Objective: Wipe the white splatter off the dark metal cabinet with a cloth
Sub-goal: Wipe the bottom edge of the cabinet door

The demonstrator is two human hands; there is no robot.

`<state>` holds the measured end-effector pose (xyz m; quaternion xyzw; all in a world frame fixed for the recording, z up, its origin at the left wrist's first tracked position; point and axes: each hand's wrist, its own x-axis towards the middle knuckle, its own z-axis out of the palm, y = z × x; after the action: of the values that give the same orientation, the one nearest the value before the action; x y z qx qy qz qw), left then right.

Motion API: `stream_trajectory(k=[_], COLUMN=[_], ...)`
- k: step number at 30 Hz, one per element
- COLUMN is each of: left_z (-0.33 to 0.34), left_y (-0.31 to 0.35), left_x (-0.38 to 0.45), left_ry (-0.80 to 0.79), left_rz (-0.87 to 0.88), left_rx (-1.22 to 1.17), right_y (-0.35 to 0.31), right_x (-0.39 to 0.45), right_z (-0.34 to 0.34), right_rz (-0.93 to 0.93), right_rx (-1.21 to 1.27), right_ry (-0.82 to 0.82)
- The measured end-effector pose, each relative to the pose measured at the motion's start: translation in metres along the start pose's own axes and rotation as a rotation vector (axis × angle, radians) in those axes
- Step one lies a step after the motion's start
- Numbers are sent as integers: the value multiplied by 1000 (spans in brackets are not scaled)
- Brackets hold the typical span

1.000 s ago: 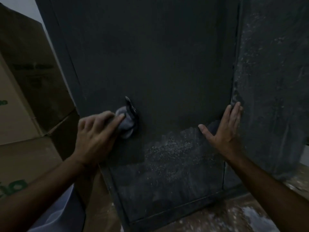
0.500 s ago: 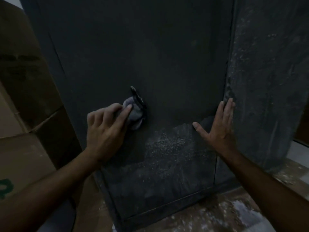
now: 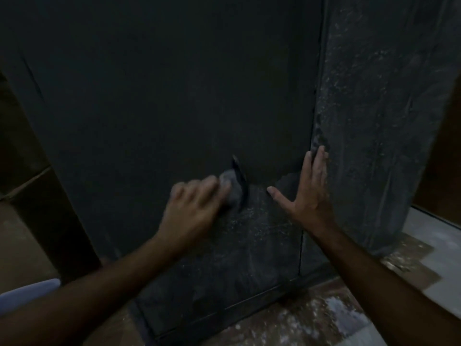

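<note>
- Head view: my left hand [image 3: 192, 211], blurred, fingers curled round a grey cloth [image 3: 230, 189], pressing it on the dark metal cabinet [image 3: 162, 96] door, mid-height, nr its right edge.
- White splatter [image 3: 249, 228] speckles the door's lower right, just below cloth.
- My right hand [image 3: 308, 196] lies flat, fingers straight, at door's right edge.
- Cabinet side panel [image 3: 374, 121] also speckled.

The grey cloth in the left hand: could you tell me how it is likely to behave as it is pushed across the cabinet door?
The cloth looks soft and floppy: it bunches under the left hand. It probably weighs little, since the fingers alone hold it. It may drag over the gritty white splatter on the cabinet.
</note>
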<state>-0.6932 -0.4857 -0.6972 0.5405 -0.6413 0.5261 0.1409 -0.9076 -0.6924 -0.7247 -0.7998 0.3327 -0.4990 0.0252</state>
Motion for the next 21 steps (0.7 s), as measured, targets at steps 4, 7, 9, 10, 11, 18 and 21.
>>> stream_trajectory(k=[4, 7, 9, 10, 11, 18, 21], left_z=[16, 10, 10, 13, 18, 30, 10], left_y=[21, 11, 13, 20, 28, 37, 14], left_x=[-35, 31, 64, 66, 57, 26, 71], left_ry=[-162, 7, 61, 57, 34, -80, 95], left_rz=[320, 35, -150, -176, -148, 151, -169], left_rx=[25, 20, 40, 38, 23, 1, 36], right_y=[5, 14, 21, 25, 27, 31, 26], right_x=[-1, -2, -1, 0, 0, 1, 1], right_z=[-2, -2, -3, -4, -4, 1, 4], right_rz=[-38, -88, -126, -150, -168, -153, -141], right_rx=[56, 80, 93, 102, 109, 141, 165], right_ry=[1, 21, 37, 49, 66, 113, 144])
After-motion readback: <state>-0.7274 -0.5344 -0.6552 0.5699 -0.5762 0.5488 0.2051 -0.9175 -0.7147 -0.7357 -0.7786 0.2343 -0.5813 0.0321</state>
